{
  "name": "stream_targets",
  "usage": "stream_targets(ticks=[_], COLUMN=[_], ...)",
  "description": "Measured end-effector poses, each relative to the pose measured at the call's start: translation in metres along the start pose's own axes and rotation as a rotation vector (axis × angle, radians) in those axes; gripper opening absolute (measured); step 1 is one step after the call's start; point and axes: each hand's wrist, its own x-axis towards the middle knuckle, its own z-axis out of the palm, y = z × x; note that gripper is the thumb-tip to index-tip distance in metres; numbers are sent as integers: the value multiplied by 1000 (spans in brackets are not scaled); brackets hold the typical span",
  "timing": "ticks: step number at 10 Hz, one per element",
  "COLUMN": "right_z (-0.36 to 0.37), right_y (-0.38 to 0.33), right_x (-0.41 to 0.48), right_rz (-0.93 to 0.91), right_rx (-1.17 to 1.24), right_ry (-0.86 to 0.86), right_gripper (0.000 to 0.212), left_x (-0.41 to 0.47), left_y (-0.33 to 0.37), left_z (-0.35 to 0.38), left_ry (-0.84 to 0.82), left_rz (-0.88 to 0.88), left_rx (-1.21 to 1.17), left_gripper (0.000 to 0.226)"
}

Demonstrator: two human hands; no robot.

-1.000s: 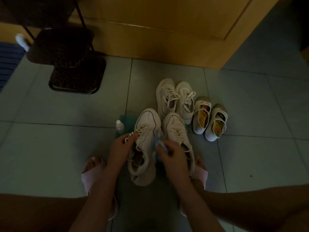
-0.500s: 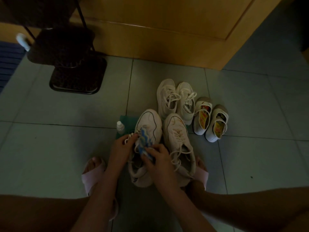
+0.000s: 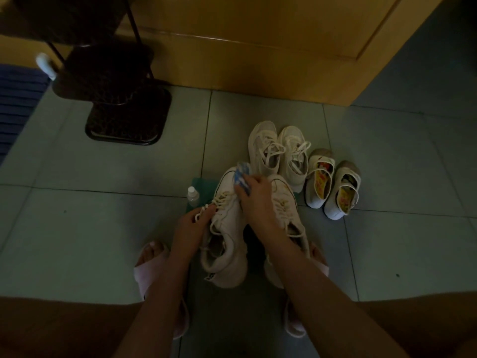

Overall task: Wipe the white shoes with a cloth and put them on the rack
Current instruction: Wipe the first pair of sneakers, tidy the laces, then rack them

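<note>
At inspection the person crouched over the floor (image 3: 77,228) with both hands engaged. The right hand (image 3: 255,200) pinched a blue-and-white cloth (image 3: 241,175) in curled fingers and held it against the toe of the near shoe (image 3: 227,228). The left hand (image 3: 189,226) gripped that shoe at its laces and outer side, fingers curled, steadying it. The shoe lay between the person's feet, partly on a green mat (image 3: 202,186), touching the partner shoe (image 3: 285,200) on its right.

Judgement: the wiping stage was in hand and nothing had yet gone to the rack (image 3: 126,117), which stood well apart at upper left. To do this step well, the left hand should brace the shoe firmly. The cloth should work the toe cap, then the sides and sole edge, being refolded to a clean face as it soils. The partner shoe showed brownish marks at the toe and would need the same. A second white pair (image 3: 277,156) stood just beyond, and a small pair (image 3: 333,184) beside that.

Containers: a small clear bottle (image 3: 193,197) stood upright, capped, just left of the mat; its contents could not be determined. The rack shelves were too dark to show what they held. The small pair contained brightly printed insoles.
</note>
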Motion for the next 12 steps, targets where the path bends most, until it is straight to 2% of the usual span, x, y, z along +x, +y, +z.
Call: stream_targets(ticks=[1, 2, 4, 5, 6, 7, 8, 9, 10, 11, 12], right_z=[-5, -6, -1, -10, -20, -19, -17, -38, -65, -68, -59], right_y=[5, 11, 16, 20, 15, 6, 6, 4, -10, -19, -17], right_x=[-37, -73, -144, -157, -135, -112, -114, -114, -86, -45, -18], right_rz=[63, 94, 105, 82, 112, 106, 135, 135, 49, -18, -11], right_rx=[87, 122, 177, 155, 230, 182, 131, 245, 382, 341, 286], right_ry=[7, -53, -179, -235, -101, -82, -179, -187, -85, -2, -37], right_gripper=[36, 35, 29, 28, 29, 35, 37, 25, 12, 11, 25], left_x=[3, 3, 3, 3, -4, -2, 5, 0, -8, -7, -6], left_y=[-4, -2, -7, 0, 6, 0, -9, -6, -2, 1, 4], left_z=[2, 4, -6, -5, -1, 6, 13, 17, 28, 40, 38], left_ry=[1, 9, 48, 45, 19, -4, 60, 48, 68, 144, 108], left_rz=[-22, -59, -155, -158, -98, -77, -90, -2, 124, 141, 38], left_rx=[-38, 20, -13, 16, 92, 97, 33, 112, 265, 375, 373], left_gripper=[15, 23, 49, 43, 40, 31, 38, 31, 31, 40, 53])
